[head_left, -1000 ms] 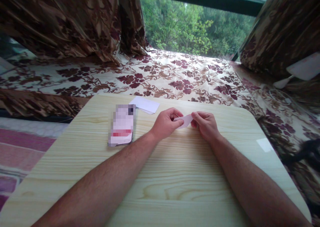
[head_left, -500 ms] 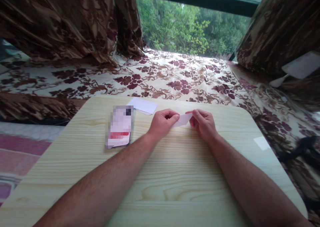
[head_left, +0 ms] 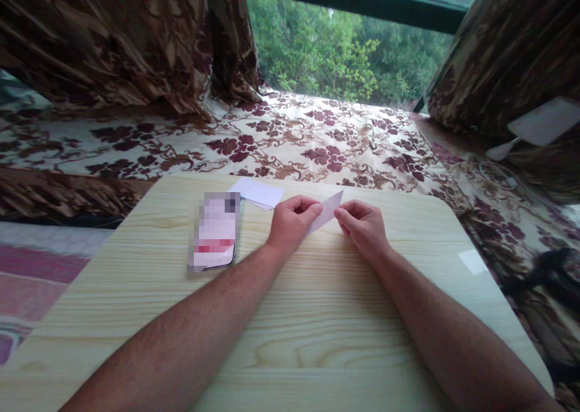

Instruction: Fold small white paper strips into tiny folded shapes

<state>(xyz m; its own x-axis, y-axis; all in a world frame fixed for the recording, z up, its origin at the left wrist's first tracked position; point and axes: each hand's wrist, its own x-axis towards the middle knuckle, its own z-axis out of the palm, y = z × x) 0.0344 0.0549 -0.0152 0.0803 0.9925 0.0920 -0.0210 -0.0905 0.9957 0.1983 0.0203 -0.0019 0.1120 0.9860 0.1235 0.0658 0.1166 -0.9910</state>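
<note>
Both of my hands meet over the far middle of a pale wooden table (head_left: 290, 315). My left hand (head_left: 290, 223) pinches one end of a small white slip of paper (head_left: 327, 211) between thumb and fingers. My right hand (head_left: 362, 228) is closed in a pinch at the slip's other side, low near its edge. The slip stands tilted, its upper corner pointing up and to the right. Both forearms rest along the tabletop.
A phone (head_left: 214, 232) with a blurred screen lies left of my hands. A small stack of white paper (head_left: 258, 193) sits behind it near the table's far edge. Flowered cloth (head_left: 317, 140), brown curtains (head_left: 113, 43) and a window with trees lie beyond.
The paper slip has turned from lying nearly flat between my hands to standing tilted with a corner raised. My hands shifted slightly; the view moved a little.
</note>
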